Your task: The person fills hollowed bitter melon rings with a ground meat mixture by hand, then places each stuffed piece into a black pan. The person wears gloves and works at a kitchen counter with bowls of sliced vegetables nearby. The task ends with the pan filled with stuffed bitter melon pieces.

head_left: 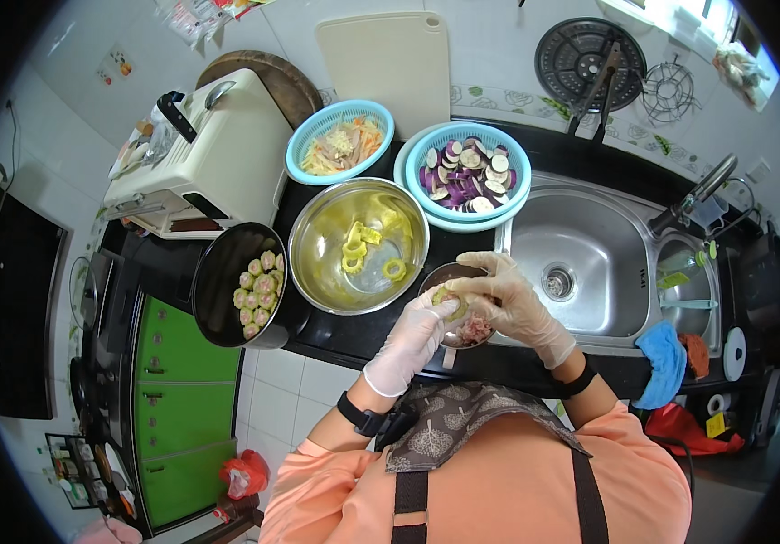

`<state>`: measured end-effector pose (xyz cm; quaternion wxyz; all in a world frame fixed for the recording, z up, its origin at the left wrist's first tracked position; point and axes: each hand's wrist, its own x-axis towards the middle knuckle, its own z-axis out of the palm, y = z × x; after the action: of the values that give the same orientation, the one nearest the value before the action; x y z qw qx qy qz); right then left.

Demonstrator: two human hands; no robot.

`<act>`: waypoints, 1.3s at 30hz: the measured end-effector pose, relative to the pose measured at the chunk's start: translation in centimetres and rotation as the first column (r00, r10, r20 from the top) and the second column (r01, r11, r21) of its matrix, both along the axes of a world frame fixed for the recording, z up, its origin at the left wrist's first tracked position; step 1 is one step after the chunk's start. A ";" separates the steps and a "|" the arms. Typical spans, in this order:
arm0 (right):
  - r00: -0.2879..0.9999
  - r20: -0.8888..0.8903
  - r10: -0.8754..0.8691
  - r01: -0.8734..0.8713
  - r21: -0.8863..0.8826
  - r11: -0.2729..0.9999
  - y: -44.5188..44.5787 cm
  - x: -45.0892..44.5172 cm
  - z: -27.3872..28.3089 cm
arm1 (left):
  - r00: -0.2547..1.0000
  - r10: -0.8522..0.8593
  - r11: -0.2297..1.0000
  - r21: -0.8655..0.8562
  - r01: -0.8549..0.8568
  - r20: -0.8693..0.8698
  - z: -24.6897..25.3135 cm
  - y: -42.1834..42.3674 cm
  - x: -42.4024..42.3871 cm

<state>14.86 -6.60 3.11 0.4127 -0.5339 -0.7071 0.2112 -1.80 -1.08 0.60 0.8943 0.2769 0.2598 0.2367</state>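
Note:
Both my hands wear thin translucent gloves and meet over a metal bowl (439, 275) holding ground meat (475, 329). My left hand (424, 326) grips a pale green hollow vegetable piece (449, 302), with pinkish filling showing at it. My right hand (504, 299) touches the same piece from above, its fingers curled around it. Left of them, a large steel bowl (308, 272) holds several hollow green rings (354, 251). A deep dark pot (216, 299) further left holds several meat-filled green pieces (264, 283), standing upright.
Behind the steel bowl are a blue basket of shredded vegetables (294, 163) and a blue basket of sliced eggplant (524, 160). A white toaster oven (226, 156) stands at the back left. The steel sink (594, 251) lies right, a blue cloth (662, 364) at its front edge.

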 end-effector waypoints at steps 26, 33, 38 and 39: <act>0.932 -0.064 -0.356 0.352 -0.066 0.934 -0.1 0.2 0.6 | 0.562 0.317 0.941 0.328 -0.085 -0.764 8.2 16.5 -28.2; 0.916 -0.077 -0.395 0.384 -0.120 0.915 1.1 -1.0 0.1 | 0.264 0.147 0.950 0.210 0.230 -0.953 2.0 23.8 -29.8; 0.902 -0.080 -0.424 0.410 -0.146 0.900 1.4 -2.1 0.3 | 0.161 0.268 0.883 0.309 0.355 -0.950 -4.5 27.9 -28.7; 0.903 -0.065 -0.425 0.413 -0.139 0.900 1.4 -2.2 0.3 | 0.147 0.299 0.863 0.333 0.380 -0.943 -5.1 28.4 -28.3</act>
<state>12.66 -5.19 3.41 0.4478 -0.6873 -0.5413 0.1848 -30.09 27.27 -4.53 0.4013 0.5915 0.6987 0.0299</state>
